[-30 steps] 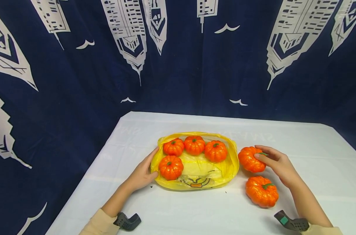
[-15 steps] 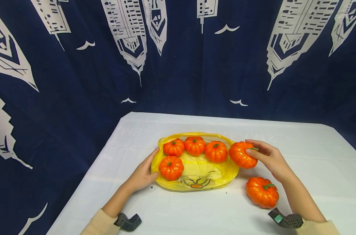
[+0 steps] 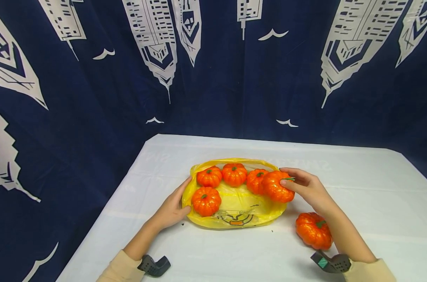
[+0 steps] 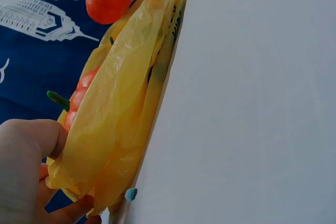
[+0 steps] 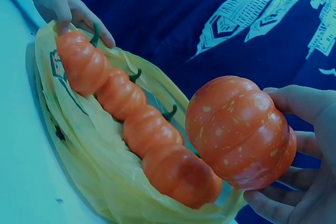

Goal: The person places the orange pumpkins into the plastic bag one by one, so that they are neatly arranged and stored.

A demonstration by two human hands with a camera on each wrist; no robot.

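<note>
My right hand (image 3: 308,188) grips an orange mini pumpkin (image 3: 276,188) with a green stem, held over the right end of a yellow plastic bag (image 3: 213,223). In the right wrist view the thumb and fingers wrap one side of this gold-flecked pumpkin (image 5: 236,135). Several similar pumpkins (image 3: 206,201) lie inside the wide-mouthed bag, in its back and left part. My left hand (image 3: 171,209) holds the bag's left end; the left wrist view shows its thumb at the rim and fingertips against the outer side of the plastic (image 4: 105,145).
Another orange pumpkin (image 3: 312,232) lies on the white-covered table (image 3: 234,258) at the right, close by my right forearm. Small dark specks lie in front of the bag. Behind the table hangs a navy curtain (image 3: 213,94) printed with white buildings and birds.
My right hand has carried its pumpkin leftward, from beside the bag to over its right end. My left hand has stayed at the bag's left end.
</note>
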